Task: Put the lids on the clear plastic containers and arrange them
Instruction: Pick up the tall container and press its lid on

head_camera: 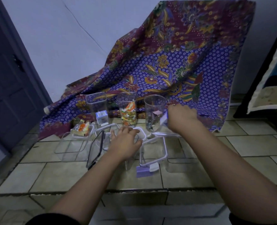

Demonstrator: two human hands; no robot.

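Three tall clear containers stand without lids at the back: the left one (96, 108) holds a small blue-white box, the middle one (127, 109) colourful packets, the right one (154, 114) silvery wrappers. My left hand (124, 140) lies palm down over the top of a nearer clear container (129, 163), thumb hooked over its side. Just beyond its fingertips is a white-rimmed lid (141, 133). My right hand (181, 116) is curled beside the right tall container on a white and purple lid piece (164, 119). A clear lid with a purple latch (152, 153) lies between my forearms.
More clear containers (69, 145) lie and stand at the front left, one with an orange snack packet (81, 128) on it. A patterned purple cloth (167, 70) hangs behind. The floor is tiled, with a step edge (134, 190) close to me. A dark door (12, 78) is at the left.
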